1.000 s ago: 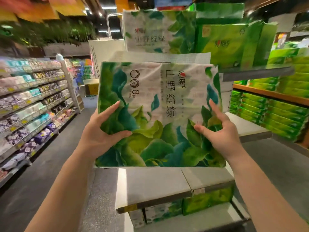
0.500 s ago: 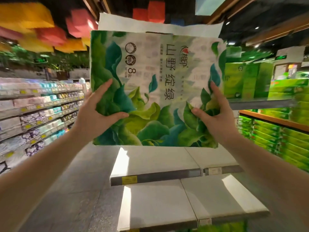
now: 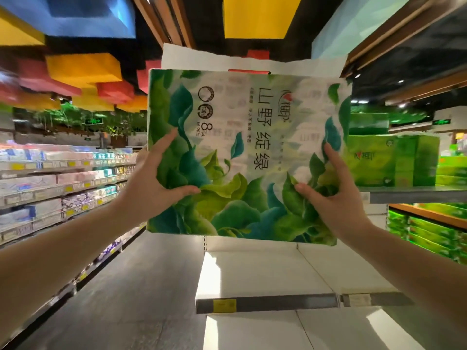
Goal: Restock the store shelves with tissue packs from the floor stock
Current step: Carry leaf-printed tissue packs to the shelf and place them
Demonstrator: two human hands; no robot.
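Since half a second ago we have lifted the large soft plastic-wrapped tissue pack printed with green and teal leaves (image 3: 249, 157) higher, and our view has tilted up with it: more of the ceiling's yellow, red and blue blocks (image 3: 83, 68) shows now, and only two white shelf boards sit below the pack. We hold the pack upright in the air in front of us, above the upper white metal shelf board (image 3: 265, 271) and apart from it. Our left hand (image 3: 154, 183) grips its left edge, thumb stretched across the printed face and the forefinger pointing up along it; the other fingers go behind the pack and we cannot see them. Our right hand (image 3: 331, 198) grips the lower right part, thumb pressed into the wrap so that it creases, forefinger raised along the right edge. The white flap of the pack's carry handle (image 3: 227, 63) stands up over its top.

To the right, a grey shelf (image 3: 414, 192) carries bright green tissue cartons (image 3: 394, 160) standing side by side, just beside our pack's right edge. Lower on that side, an orange-edged shelf (image 3: 429, 213) holds stacked green packs (image 3: 427, 233). Down the aisle on the left, long tiered shelves (image 3: 63, 188) are filled with pink, white and blue packets, too blurred to tell further. A yellow price tag (image 3: 224, 305) sits on the front rail of the white board.
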